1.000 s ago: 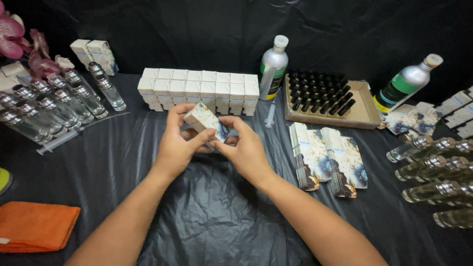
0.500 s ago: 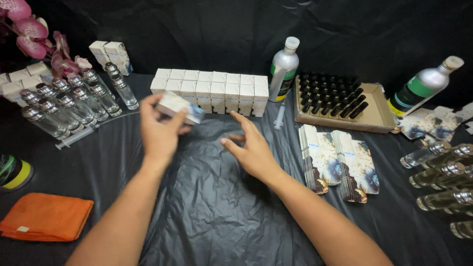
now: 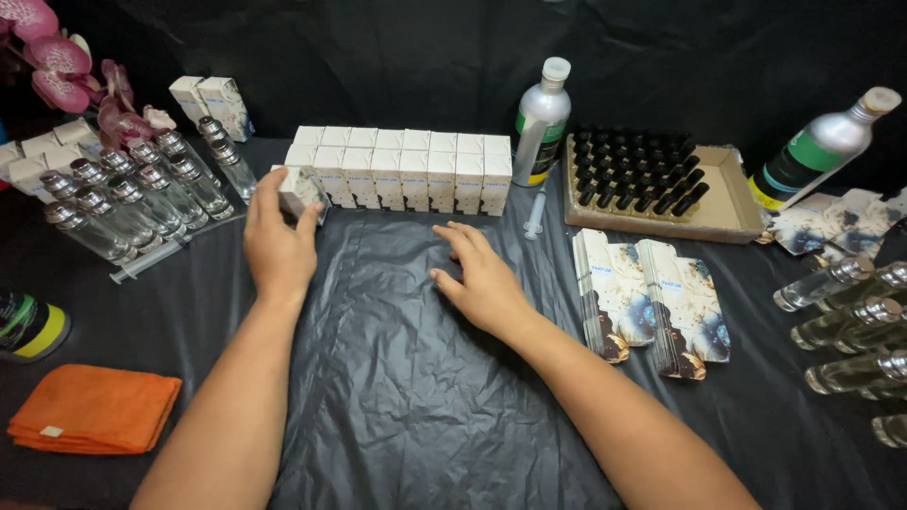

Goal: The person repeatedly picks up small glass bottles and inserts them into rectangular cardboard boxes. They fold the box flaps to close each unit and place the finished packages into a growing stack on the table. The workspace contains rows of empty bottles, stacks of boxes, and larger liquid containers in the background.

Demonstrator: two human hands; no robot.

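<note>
My left hand (image 3: pixel 276 247) grips a small white carton (image 3: pixel 300 192) with a marbled side, holding it at the left end of a double row of matching white cartons (image 3: pixel 406 168) at the back of the black plastic sheet (image 3: pixel 416 378). My right hand (image 3: pixel 480 276) rests flat and empty on the sheet, fingers spread, just in front of the row's middle.
Clear glass bottles with silver caps (image 3: pixel 132 194) lie at left, more at right (image 3: pixel 850 321). Flat marbled carton blanks (image 3: pixel 652 300) lie right of my right hand. A tray of black caps (image 3: pixel 652 184), two silver bottles (image 3: pixel 541 123) (image 3: pixel 814 151), syringes (image 3: pixel 536 212), an orange cloth (image 3: pixel 90 408).
My left hand has carried the carton away from the centre, left and back to the end of the row. My right hand let go of it and lowered onto the sheet.
</note>
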